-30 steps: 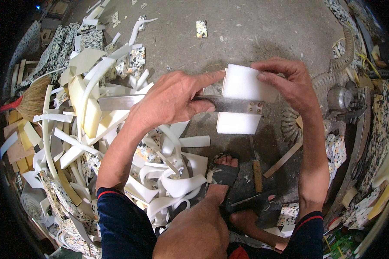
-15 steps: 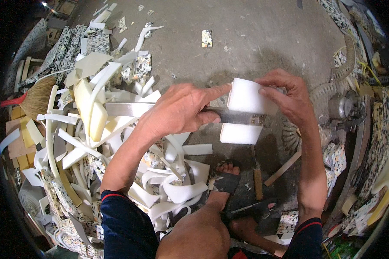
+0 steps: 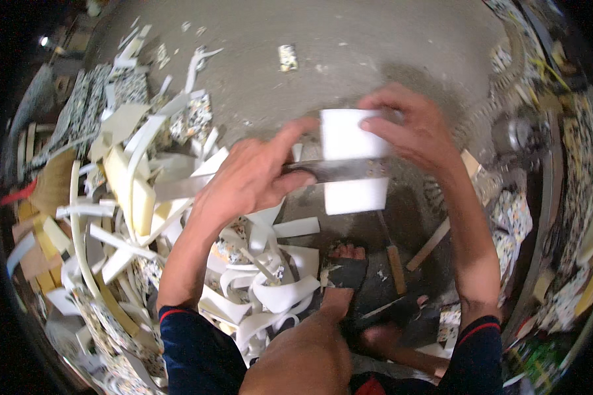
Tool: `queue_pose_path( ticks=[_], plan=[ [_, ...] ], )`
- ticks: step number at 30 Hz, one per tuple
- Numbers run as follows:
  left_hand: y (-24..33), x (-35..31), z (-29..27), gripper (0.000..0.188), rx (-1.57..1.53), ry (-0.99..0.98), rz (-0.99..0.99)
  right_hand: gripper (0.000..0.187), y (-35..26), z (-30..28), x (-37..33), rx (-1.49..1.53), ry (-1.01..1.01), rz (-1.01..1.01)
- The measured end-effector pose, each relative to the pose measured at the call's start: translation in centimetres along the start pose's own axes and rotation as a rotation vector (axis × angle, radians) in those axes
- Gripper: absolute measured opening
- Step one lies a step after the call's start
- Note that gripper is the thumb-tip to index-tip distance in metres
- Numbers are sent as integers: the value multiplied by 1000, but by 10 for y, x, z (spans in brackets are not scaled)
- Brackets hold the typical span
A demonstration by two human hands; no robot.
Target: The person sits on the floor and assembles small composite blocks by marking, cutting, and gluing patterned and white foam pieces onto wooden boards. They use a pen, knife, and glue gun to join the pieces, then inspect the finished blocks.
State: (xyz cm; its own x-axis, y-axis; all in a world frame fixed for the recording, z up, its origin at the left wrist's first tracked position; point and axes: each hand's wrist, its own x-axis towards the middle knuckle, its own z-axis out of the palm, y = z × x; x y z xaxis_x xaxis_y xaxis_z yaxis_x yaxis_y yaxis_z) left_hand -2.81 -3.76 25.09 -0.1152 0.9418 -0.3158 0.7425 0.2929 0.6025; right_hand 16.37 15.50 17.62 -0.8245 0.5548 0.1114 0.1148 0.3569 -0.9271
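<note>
"White foam block (image 3: 354, 135), where is it?"

"Up over the floor (image 3: 369, 52), between both hands. The right hand (image 3: 402, 125) pinches it near the top corner, thumb on the front. The left hand (image 3: 254, 171) pinches a metal strip (image 3: 342, 171), with one finger poking out beside the block."

"How much is done?"

"Its sides look straight. The strip covers the middle, so I can't tell if there's a cut or what's left."

"What's around?"

"Below, a sandal (image 3: 346, 271). Curly white scraps (image 3: 283, 296) crowd its left side, and a wood-handled tool (image 3: 396, 270) lies right. Farther out, a broom (image 3: 56, 181), then a speckled foam piece (image 3: 287, 58)."
</note>
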Motion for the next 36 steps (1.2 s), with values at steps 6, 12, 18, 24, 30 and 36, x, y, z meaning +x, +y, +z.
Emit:
queue_pose_path(
  ticks=[6,12,18,24,30,36],
  plan=[
    [-7,2,8,72,54,35,103,43,7,-8,-3,83,303,73],
    [-10,2,12,63,48,91,154,32,11,-14,-17,226,15,255],
    [-4,3,12,56,56,72,96,30,16,-11,-15,154,78,212],
    [-4,4,13,58,34,72,91,31,12,-14,-15,135,90,160],
    [-1,4,12,61,15,75,73,30,7,-15,-15,97,124,144],
    [-1,-2,18,59,22,127,120,28,2,-13,-21,78,131,154]
  ],
)
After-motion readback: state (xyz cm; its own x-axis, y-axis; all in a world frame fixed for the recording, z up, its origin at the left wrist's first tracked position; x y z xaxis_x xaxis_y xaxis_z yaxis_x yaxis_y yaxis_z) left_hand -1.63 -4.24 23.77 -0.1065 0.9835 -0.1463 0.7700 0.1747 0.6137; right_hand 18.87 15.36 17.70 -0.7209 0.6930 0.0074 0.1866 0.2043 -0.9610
